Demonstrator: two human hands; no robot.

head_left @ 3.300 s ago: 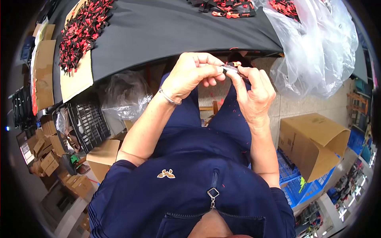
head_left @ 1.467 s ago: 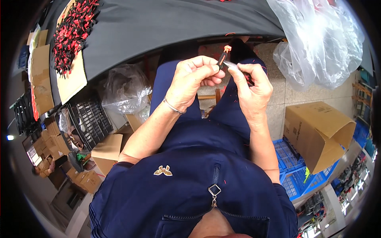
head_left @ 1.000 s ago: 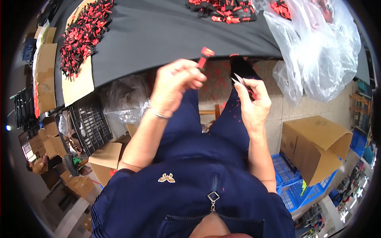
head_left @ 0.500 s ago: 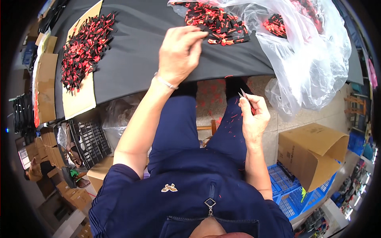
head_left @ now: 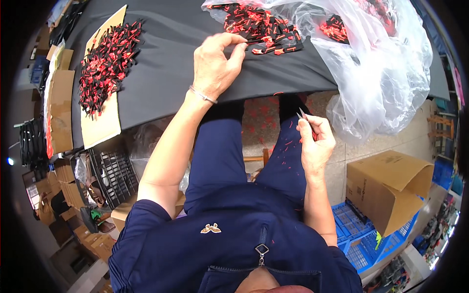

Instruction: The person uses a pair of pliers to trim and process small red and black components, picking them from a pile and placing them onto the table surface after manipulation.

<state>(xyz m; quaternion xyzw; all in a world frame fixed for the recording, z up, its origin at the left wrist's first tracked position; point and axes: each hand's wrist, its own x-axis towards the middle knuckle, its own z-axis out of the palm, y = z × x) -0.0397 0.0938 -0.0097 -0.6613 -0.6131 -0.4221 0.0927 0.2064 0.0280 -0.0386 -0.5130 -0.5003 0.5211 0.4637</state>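
My left hand (head_left: 215, 63) reaches over the table to the near-left edge of a loose pile of small black-and-red fabric pieces (head_left: 261, 24). Its thumb and forefinger pinch together at the end of one black piece. Low over my right thigh, my right hand (head_left: 316, 141) is closed round a pair of thread snips (head_left: 301, 114). Their pointed metal tips stick out past the thumb, slightly apart; the fingers hide the rest. Farther left, a second heap of the same black-and-red pieces (head_left: 107, 68) lies on a cardboard sheet (head_left: 101, 128).
A dark cloth covers the table (head_left: 166, 53). Clear plastic bags (head_left: 376, 83) with more pieces inside hang over its right edge. An open cardboard box (head_left: 381, 185) stands on blue crates (head_left: 351, 224) to my right. Red scraps lie on my trousers and the floor.
My left thumb and forefinger have closed together at the pile's edge, where they were apart before. The right hand with the snips has barely moved.
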